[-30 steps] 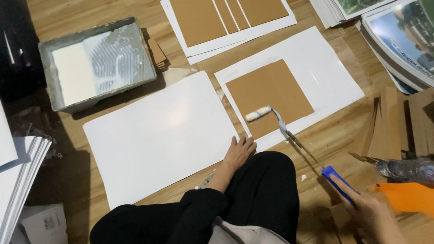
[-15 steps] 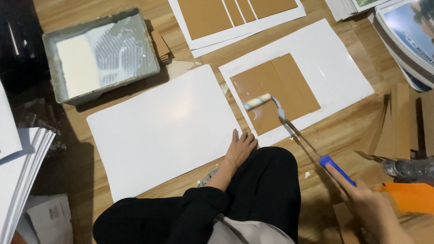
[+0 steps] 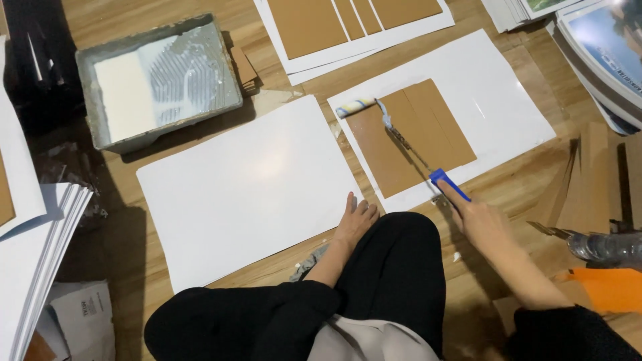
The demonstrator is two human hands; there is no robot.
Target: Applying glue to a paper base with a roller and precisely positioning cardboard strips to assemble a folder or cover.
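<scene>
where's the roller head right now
In the head view, the roller head lies at the top left corner of the brown cardboard, right of the large white sheet, its handle in the right hand.

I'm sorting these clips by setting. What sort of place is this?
Probably a small craft or bookbinding workshop on a wooden floor: a glue tray, a roller held in the right hand over brown cardboard pieces, and stacked white sheets.

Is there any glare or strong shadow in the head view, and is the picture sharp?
Head view: soft glare on the large white sheet and on the white sheet under the brown cardboard; dark shadow at left beside the paint tray; the right hand and roller look sharp enough.
</scene>
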